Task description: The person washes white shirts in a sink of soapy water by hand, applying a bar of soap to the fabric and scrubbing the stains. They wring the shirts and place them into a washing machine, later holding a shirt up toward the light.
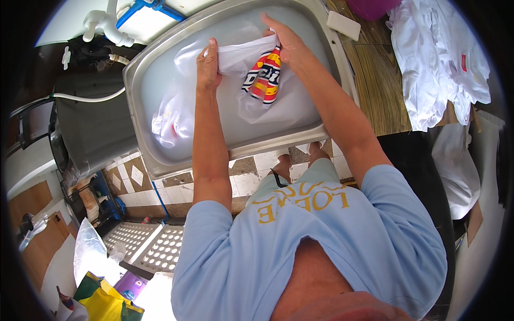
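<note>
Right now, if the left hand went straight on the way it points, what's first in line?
Likely the basin's far rim, past a stretch of cloudy water. The left hand holds the cloth; its height is unclear, so it might pass over the rim.

basin and soap bar show a laundry area.

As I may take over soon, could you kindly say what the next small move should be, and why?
I'd probably bring the left hand toward the right hand and rub the white cloth together: each hand grips it, a stretch spans the gap between them, and cloudy water lies beneath.
</note>
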Tool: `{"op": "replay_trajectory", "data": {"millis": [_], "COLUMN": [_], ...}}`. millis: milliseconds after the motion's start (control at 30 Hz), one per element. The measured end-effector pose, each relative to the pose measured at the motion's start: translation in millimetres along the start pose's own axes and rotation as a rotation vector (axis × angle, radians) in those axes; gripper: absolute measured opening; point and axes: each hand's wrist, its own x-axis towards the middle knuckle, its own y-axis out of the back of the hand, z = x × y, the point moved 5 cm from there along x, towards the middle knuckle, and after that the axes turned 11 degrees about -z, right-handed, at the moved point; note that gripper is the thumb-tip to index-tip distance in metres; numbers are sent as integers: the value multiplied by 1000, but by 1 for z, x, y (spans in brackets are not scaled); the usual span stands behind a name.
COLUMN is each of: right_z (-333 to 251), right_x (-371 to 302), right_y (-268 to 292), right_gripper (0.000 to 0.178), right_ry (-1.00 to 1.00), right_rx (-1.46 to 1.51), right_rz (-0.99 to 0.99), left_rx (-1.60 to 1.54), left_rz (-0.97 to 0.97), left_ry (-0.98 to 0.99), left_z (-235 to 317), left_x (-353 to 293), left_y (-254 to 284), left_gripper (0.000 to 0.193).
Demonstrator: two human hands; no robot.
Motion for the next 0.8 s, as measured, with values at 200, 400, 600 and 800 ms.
{"op": "replay_trajectory", "data": {"millis": [200,400,600,800], "right_z": [-8,-10,-16,4], "right_x": [-10,-10,6,29], "right_y": [-11,-10,15,20], "right_gripper": [35,22,28,30], "right_ry": [65,30,146,301], "right_rx": [-557,-919,-1207,-1399], "right_rz": [-337,-418,-153,80], "left_rx": [-32,-10,289,729], "left_rz": [3,133,19,-11], "left_ry": [-63,-52,-80,-161], "left_z": [10,19,17,-20], "left_x": [-1,-5,-3,1], "left_y": [12,19,16,38], "left_gripper": [48,50,32,23]}}
